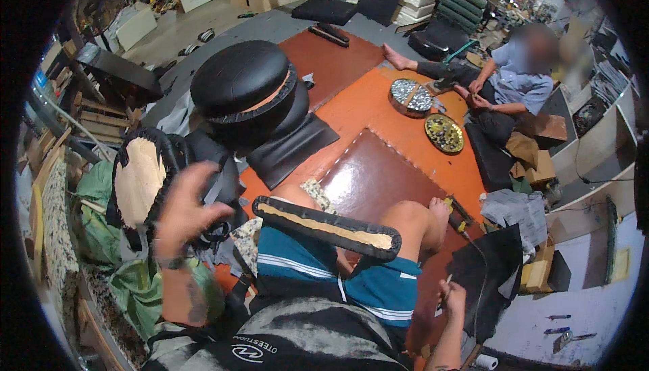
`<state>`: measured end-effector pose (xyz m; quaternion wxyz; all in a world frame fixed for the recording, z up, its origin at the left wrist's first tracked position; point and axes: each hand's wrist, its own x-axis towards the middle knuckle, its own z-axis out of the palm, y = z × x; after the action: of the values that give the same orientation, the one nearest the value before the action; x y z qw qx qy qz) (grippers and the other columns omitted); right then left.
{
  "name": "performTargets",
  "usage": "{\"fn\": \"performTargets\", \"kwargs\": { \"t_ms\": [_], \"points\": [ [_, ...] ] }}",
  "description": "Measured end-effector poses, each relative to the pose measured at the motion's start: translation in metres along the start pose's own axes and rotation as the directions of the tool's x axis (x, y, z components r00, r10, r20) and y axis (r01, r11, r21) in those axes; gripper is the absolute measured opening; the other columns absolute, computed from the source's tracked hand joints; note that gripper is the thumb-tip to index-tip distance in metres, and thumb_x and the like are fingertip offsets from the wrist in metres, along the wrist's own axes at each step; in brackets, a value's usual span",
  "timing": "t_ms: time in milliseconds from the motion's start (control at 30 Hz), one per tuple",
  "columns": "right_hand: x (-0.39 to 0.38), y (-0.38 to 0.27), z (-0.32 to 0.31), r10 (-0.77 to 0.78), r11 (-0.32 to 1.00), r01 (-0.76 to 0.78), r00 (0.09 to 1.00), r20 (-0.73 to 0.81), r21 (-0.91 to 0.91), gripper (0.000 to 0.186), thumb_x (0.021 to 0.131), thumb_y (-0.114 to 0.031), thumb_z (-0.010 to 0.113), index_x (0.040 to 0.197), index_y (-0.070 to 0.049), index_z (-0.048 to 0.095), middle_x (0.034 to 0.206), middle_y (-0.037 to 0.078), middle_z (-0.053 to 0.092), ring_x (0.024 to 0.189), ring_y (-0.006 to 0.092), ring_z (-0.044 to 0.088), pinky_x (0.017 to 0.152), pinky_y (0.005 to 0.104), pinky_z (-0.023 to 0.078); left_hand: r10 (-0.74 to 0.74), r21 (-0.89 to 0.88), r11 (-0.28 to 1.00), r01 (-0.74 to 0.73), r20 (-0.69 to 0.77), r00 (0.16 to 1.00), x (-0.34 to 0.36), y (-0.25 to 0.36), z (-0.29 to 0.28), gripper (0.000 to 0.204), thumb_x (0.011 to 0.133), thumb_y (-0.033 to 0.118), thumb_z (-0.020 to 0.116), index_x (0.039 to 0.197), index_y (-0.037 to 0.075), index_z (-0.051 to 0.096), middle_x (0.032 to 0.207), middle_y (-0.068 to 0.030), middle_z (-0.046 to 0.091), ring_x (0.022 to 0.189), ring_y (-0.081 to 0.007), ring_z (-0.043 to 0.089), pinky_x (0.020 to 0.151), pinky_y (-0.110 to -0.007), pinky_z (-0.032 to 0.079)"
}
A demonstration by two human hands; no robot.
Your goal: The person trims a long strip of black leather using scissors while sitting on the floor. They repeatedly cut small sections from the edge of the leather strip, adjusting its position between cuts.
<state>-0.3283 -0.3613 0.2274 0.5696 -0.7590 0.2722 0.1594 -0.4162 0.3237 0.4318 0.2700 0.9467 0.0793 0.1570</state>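
Across my lap lies a long narrow padded piece (324, 226), its black cover wrapped over the edges around a bare wood strip. My left hand (186, 215) is raised to the left of it, touching nothing I can see, thumb and fingers apart, slightly blurred. Behind that hand leans a round black pad (140, 180) with a bare wood underside. My right hand (451, 298) is low at the right, fingers closed around a small, thin, pale stick whose kind I cannot make out. Dark sheet material (497, 269) lies beside it.
Large round black cushions (240, 80) are stacked ahead left. A yellow-and-black tool (460, 219) with a cord lies by my foot. Another person (517, 77) sits far right, near a round tray (444, 133) of small pieces and a silvery round container (411, 97). Green bags (135, 286) lie left.
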Motion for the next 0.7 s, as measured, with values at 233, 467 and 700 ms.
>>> {"fn": "performTargets", "kwargs": {
  "t_ms": [233,467,700],
  "points": [
    [-0.029,0.106,0.014,-0.159,0.757,-0.057,0.95,-0.268,-0.651,0.051,0.074,-0.029,0.091,0.111,0.004,0.076,0.101,0.023,0.077,0.095,0.0407,0.075,0.088,0.0484,0.057,0.314,0.005,0.932,-0.364,0.495,0.81,0.013,0.107,0.207,0.116,0.068,0.037,0.095,0.164,0.019,0.033,0.157,-0.0208,0.044,0.151,-0.0473,0.034,0.12,-0.068,0.025],
    [-0.039,0.108,0.002,-0.253,0.739,0.169,0.967,-0.037,-0.652,0.051,0.081,-0.025,0.085,0.122,0.004,0.074,0.111,0.021,0.077,0.103,0.0308,0.075,0.093,0.0401,0.057,0.341,-0.631,0.768,-0.113,0.254,0.905,0.077,0.121,0.194,0.07,0.082,0.024,0.087,0.143,0.003,0.059,0.121,-0.0157,0.07,0.117,-0.0332,0.067,0.104,-0.037,0.052],
    [-0.034,-0.007,0.017,-0.46,0.841,0.396,0.882,-0.101,-0.368,0.038,0.09,-0.014,0.078,0.123,0.004,0.073,0.103,0.011,0.076,0.091,0.0181,0.069,0.085,0.0324,0.056,0.197,-0.856,-0.393,0.335,0.277,0.94,0.105,0.115,0.125,0.105,0.091,0.092,0.03,0.142,0.002,0.052,0.102,-0.0139,0.069,0.087,-0.0282,0.073,0.077,-0.048,0.063]
  ]
}}
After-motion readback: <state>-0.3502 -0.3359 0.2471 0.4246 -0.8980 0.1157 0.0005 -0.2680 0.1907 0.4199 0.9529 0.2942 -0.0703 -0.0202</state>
